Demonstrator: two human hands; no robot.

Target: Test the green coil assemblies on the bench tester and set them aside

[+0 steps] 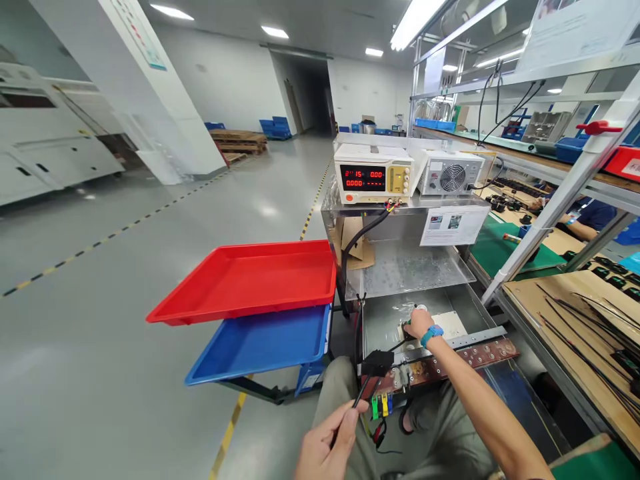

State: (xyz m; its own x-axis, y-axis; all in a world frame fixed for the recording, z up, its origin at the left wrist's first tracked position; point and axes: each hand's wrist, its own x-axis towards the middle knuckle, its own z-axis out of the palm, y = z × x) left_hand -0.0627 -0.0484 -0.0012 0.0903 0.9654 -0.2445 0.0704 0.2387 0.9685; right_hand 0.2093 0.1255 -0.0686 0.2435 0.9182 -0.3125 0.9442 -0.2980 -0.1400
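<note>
My left hand (333, 440) is low in the middle of the view, with thumb and fingers pinched round a black cable (359, 395). The cable runs up to a flat black piece (378, 363) at the front edge of the metal workstation. My right hand (420, 325), with a blue watch on the wrist, reaches into the shallow metal tray (377, 327). Its fingers are closed over a small dark item beside a whitish plate (453, 325); the fingers hide what it is. Green, yellow and blue clips (383, 405) hang below the tray's front edge.
A power supply (373, 177) with red digits stands on the upper shelf beside a grey fan unit (451, 175). To the left, a red tray (260, 277) overlaps a blue tray (265, 347). On the right bench lie black cables (575, 333); a co-worker's arm (577, 228) shows beyond.
</note>
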